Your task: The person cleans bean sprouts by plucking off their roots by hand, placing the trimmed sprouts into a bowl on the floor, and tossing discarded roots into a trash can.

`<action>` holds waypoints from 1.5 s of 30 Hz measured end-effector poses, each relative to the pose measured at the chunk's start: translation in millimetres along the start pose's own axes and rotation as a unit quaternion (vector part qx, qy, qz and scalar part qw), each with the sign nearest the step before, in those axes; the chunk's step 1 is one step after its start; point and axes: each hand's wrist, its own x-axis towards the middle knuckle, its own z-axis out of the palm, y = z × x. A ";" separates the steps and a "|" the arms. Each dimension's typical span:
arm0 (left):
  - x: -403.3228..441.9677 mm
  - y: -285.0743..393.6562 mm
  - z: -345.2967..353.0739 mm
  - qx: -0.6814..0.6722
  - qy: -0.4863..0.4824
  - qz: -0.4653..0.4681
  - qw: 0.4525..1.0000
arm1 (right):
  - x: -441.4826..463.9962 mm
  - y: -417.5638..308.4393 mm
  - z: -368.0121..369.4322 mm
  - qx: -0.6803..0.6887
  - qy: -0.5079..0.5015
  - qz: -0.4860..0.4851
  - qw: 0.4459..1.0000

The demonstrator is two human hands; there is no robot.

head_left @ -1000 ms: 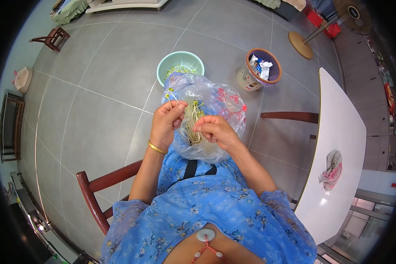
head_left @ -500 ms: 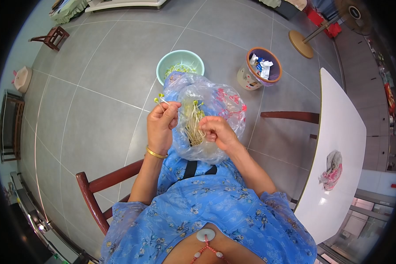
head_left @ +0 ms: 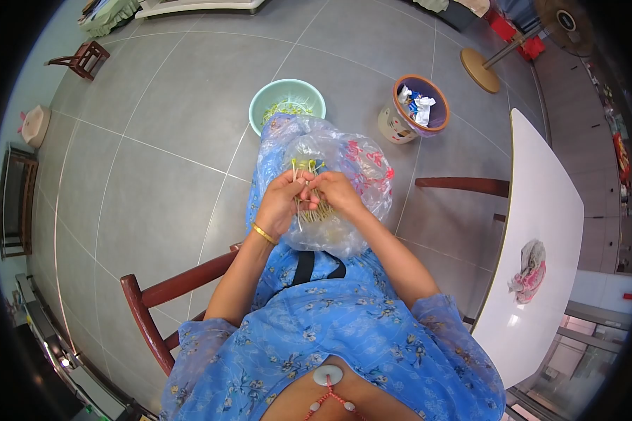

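Over my lap, my left hand [head_left: 281,200] pinches a few long pale sprouts with yellow-green heads. My right hand [head_left: 338,192] is closed right beside it, its fingertips pinched at the sprouts, almost touching the left fingers. Beneath both hands, a bunch of sprouts [head_left: 321,214] lies on a clear plastic bag [head_left: 369,186] with red print, spread over my knees. Part of the bunch is hidden by my fingers. Beyond my knees, a mint-green bowl [head_left: 316,90] on the floor holds loose sprouts [head_left: 286,109].
A bin [head_left: 398,128] with an orange rim holds wrappers, right of the bowl. At my right stands a white table [head_left: 541,175] with a crumpled cloth [head_left: 530,272] on it. A red-brown chair [head_left: 182,281] is at my left, and a standing fan's base [head_left: 479,70] is farther back.
My left hand has moved right and down with its sprouts, from beside the bag to over the bunch. The right hand has shifted slightly up and left, and the two hands now meet.
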 end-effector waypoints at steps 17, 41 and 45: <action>-8.4 14.4 -7.2 0.068 0.072 0.111 0.989 | -77.2 -46.7 4.5 -0.126 0.104 -0.151 0.975; -19.9 40.7 12.0 0.078 0.056 0.097 0.991 | -85.0 -90.3 -16.0 0.103 -0.168 0.007 0.980; -22.6 36.3 17.9 0.102 0.060 0.105 0.987 | -83.1 -88.0 -14.1 0.103 -0.139 0.015 0.985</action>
